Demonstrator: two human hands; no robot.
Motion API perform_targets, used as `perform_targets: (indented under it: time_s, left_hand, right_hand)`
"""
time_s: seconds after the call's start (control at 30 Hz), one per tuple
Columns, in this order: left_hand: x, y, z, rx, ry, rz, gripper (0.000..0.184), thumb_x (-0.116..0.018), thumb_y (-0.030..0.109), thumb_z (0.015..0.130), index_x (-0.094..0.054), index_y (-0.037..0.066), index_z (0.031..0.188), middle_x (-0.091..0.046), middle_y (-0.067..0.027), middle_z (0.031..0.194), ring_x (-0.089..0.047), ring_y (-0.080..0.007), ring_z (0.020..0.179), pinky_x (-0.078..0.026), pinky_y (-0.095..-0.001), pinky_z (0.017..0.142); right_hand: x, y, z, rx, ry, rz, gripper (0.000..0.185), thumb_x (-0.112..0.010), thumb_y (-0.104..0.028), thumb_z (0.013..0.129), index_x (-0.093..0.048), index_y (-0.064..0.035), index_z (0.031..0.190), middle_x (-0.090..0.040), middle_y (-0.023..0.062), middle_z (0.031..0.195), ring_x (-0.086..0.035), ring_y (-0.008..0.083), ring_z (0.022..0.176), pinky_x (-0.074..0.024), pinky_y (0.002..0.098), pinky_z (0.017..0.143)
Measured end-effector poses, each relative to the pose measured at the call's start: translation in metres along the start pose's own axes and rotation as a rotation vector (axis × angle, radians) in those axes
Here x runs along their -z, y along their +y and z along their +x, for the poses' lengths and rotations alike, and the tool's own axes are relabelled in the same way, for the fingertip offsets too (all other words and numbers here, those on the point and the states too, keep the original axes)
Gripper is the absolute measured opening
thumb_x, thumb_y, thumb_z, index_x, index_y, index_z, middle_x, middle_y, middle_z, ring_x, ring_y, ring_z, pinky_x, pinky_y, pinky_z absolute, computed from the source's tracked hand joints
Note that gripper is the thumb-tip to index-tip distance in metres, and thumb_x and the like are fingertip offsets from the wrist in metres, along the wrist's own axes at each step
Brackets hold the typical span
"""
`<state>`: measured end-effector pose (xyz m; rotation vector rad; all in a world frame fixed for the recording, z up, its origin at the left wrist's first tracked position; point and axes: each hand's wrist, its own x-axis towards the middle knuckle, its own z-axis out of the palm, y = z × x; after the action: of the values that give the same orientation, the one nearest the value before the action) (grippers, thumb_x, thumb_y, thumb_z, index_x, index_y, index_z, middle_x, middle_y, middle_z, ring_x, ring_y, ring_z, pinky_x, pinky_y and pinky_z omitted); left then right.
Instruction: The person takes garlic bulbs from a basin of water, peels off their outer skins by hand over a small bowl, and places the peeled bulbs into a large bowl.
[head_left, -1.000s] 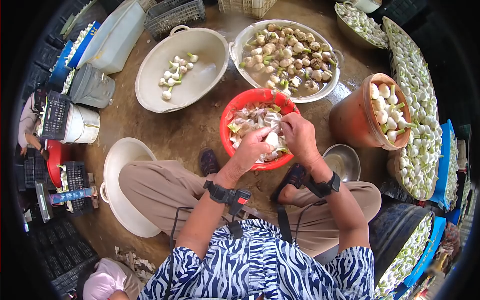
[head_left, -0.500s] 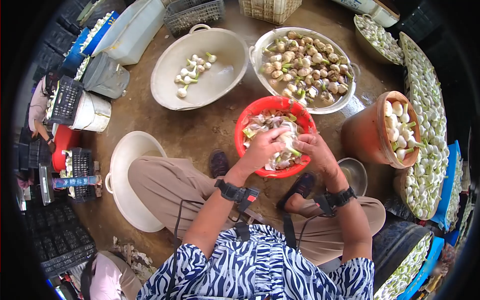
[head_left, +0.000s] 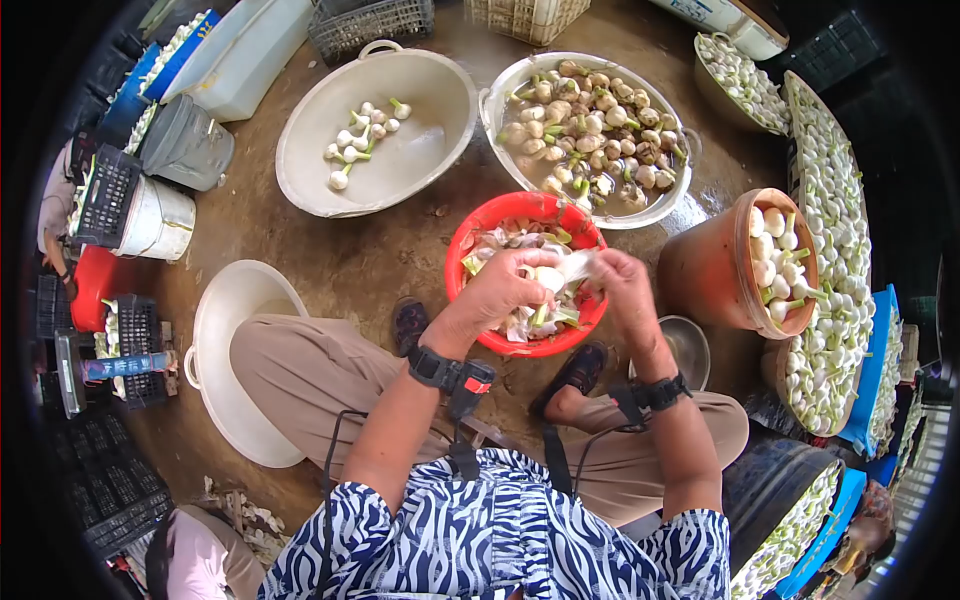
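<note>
Over the red basin point(head_left: 462, 240), my left hand point(head_left: 503, 290) grips a white garlic bulb point(head_left: 547, 279) between thumb and fingers. My right hand point(head_left: 622, 282) is pinched on a pale strip of garlic skin point(head_left: 574, 264), stretched out beside the bulb and slightly blurred. Loose purple-white skins and green stem bits point(head_left: 520, 325) fill the basin below both hands. Beyond it, a wide metal basin point(head_left: 500, 140) holds many unpeeled, brownish bulbs in water. To its left, another metal basin point(head_left: 430, 150) has several clean white bulbs point(head_left: 360, 140) in it.
An orange bucket point(head_left: 700, 265) of peeled bulbs stands at my right, near long heaps of garlic point(head_left: 835, 230). An empty pale basin point(head_left: 225, 370) lies by my left knee. Crates and tubs line the left side, where another person's arm point(head_left: 55, 250) shows.
My hands have moved apart slightly, the right one drawing a strip of skin away from the bulb. The whole view has shifted, so everything sits a little further left.
</note>
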<state>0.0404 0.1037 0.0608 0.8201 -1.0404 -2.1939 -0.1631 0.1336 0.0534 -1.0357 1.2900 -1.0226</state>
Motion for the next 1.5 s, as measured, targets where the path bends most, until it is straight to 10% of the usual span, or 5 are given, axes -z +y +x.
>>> perform_targets:
  time_s: [0.5,0.63,0.8,1.1,1.5]
  left_hand:
    - [0.020,-0.028,0.009,-0.343,0.239,0.622,0.023,-0.067,0.009,0.071,-0.064,-0.002,0.091,-0.064,-0.0085,0.071,-0.056,-0.0124,0.056,-0.046,-0.0255,0.054]
    - [0.059,-0.001,0.016,-0.024,0.256,-0.225,0.019,-0.052,0.017,0.085,-0.056,0.003,0.097,-0.062,-0.0147,0.077,-0.057,-0.0190,0.052,-0.047,-0.0264,0.044]
    - [0.171,0.106,0.068,-0.570,0.409,-0.955,0.070,-0.026,0.046,0.097,-0.020,-0.015,0.129,-0.042,-0.0377,0.121,-0.059,-0.0319,0.087,-0.056,-0.0319,0.071]
    - [0.128,0.068,0.082,-0.323,0.459,-0.228,0.024,-0.048,0.010,0.088,-0.050,-0.001,0.109,-0.063,-0.0179,0.092,-0.063,-0.0214,0.070,-0.053,-0.0257,0.061]
    - [0.025,0.007,0.115,-0.060,0.135,-0.125,0.043,-0.050,0.039,0.093,-0.049,0.004,0.118,-0.059,-0.0064,0.094,-0.058,-0.0090,0.069,-0.050,-0.0215,0.055]
  right_hand:
    - [-0.030,0.007,0.018,0.559,0.050,-0.821,0.025,-0.060,-0.005,0.078,-0.063,-0.0058,0.103,-0.060,0.0171,0.080,-0.060,0.0318,0.069,-0.0477,0.0375,0.061]
    - [-0.004,0.015,0.040,0.245,-0.151,-0.897,0.028,-0.055,-0.002,0.080,-0.062,-0.0054,0.106,-0.063,0.0204,0.084,-0.062,0.0358,0.076,-0.0485,0.0396,0.065]
    - [0.055,0.015,0.143,0.128,-0.014,-0.846,0.033,-0.051,-0.003,0.080,-0.062,-0.0077,0.111,-0.064,0.0228,0.087,-0.062,0.0381,0.084,-0.0486,0.0432,0.076]
    - [0.090,0.122,0.258,0.302,-0.524,-1.667,0.014,-0.053,-0.007,0.076,-0.065,-0.0018,0.080,-0.064,0.0190,0.088,-0.064,0.0324,0.079,-0.0520,0.0423,0.068]
    - [0.047,-0.034,0.116,-0.119,-0.254,-0.468,0.020,-0.057,-0.011,0.087,-0.065,0.0014,0.100,-0.059,-0.0007,0.065,-0.054,0.0071,0.050,-0.0451,0.0229,0.048]
